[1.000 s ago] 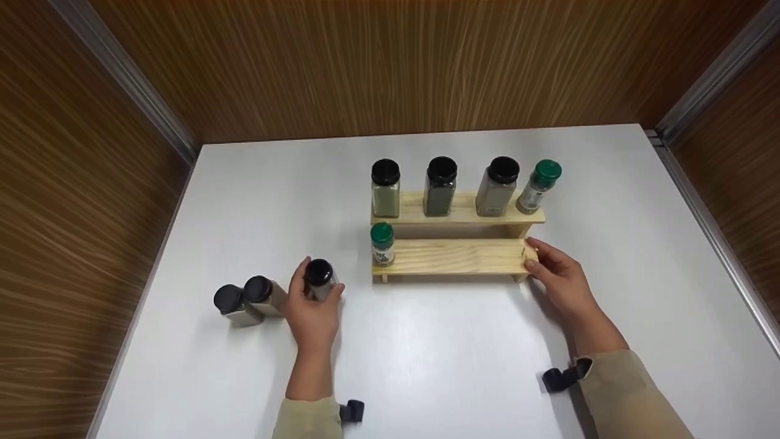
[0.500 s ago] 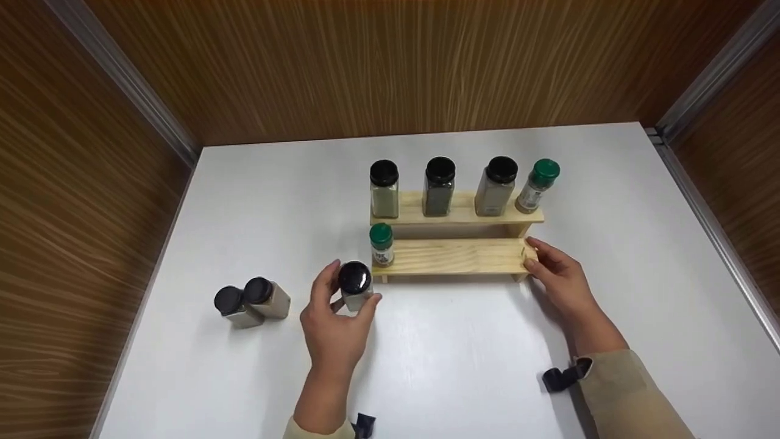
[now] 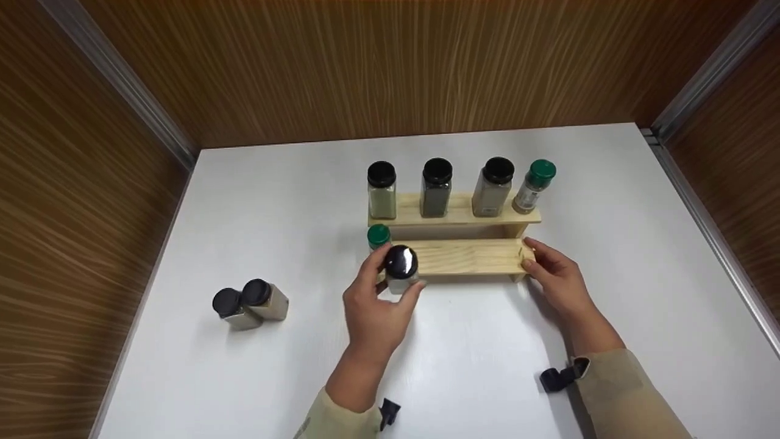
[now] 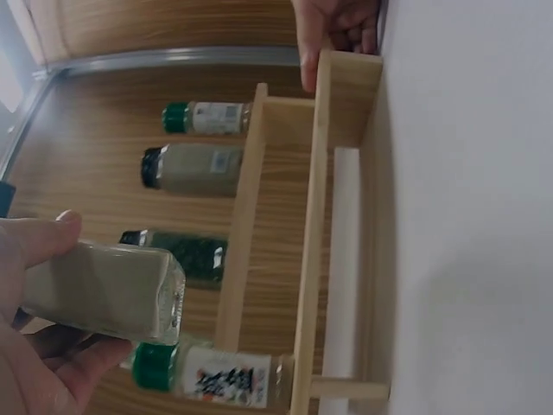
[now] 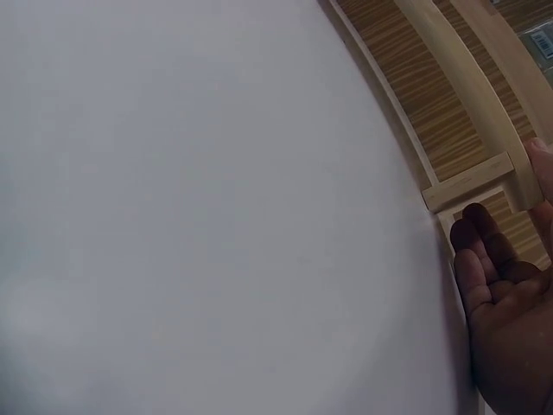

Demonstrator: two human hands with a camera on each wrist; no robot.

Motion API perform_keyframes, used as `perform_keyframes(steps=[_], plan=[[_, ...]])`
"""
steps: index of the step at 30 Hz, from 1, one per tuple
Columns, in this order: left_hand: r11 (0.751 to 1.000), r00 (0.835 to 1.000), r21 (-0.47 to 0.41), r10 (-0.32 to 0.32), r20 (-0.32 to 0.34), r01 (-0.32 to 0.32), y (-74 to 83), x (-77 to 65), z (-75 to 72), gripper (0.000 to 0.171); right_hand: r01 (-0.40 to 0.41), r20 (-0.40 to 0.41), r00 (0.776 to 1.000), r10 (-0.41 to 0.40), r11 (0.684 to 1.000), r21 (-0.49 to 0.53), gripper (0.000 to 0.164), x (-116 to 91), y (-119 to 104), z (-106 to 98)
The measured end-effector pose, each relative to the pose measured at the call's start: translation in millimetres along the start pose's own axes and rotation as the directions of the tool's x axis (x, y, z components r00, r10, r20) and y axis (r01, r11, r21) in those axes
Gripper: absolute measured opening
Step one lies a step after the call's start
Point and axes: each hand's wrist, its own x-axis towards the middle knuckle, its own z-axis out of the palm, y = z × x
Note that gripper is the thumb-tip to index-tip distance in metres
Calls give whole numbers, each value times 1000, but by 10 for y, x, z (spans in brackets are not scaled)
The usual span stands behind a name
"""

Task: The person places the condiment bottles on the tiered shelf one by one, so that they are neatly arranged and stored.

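Observation:
My left hand (image 3: 376, 314) holds a spice jar (image 3: 401, 266) with a black cap between thumb and fingers, in front of the left part of the two-tier wooden rack (image 3: 472, 259). In the left wrist view the clear, squarish jar (image 4: 104, 290) holds pale contents and is held off the shelf. Behind it, at the lower shelf's left end, stands a small green-capped jar (image 3: 378, 235), partly hidden in the head view. The right hand (image 3: 562, 281) grips the right end of the lower shelf, its thumb at the front; in the right wrist view other fingers (image 5: 475, 259) are curled beside the end.
Three black-capped jars, one of them dark-filled (image 3: 436, 189), and a green-capped jar (image 3: 532, 186) stand on the upper shelf. Two black-capped jars (image 3: 268, 300) sit close together on the white table (image 3: 292, 201) at left. Wood-grain panels (image 3: 390, 67) enclose the back and sides.
My left hand has carried the black-capped jar rightward, away from the two jars at left, up to the rack's left part. The right hand stays at the rack's end.

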Motion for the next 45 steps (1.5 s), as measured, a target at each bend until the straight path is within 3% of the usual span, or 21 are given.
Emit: perform_keyframes(steps=[10,20,25,30,38,45], plan=[[998,997,-19,-51,61,53,-7,66,382,66,0,-4,1000,0,1000,-31,47,-2,15,7],[996,992,28,-90,84,88,-172,126,637,69,3,-13,1000,-3,1000,-13,47,-15,15,28],[989,988,87,-130,86,122,-247,157,733,71,13,-25,1000,-13,1000,8,46,-9,31,27],[981,980,89,-178,93,170,-316,166,816,71,14,-30,999,-14,1000,5,45,-10,27,19],[984,988,105,-148,53,142,-333,167,889,71,24,-35,999,-23,999,24,45,-7,15,15],[981,985,109,-166,41,160,-356,158,916,74,32,-31,999,-32,999,20,44,-12,37,20]])
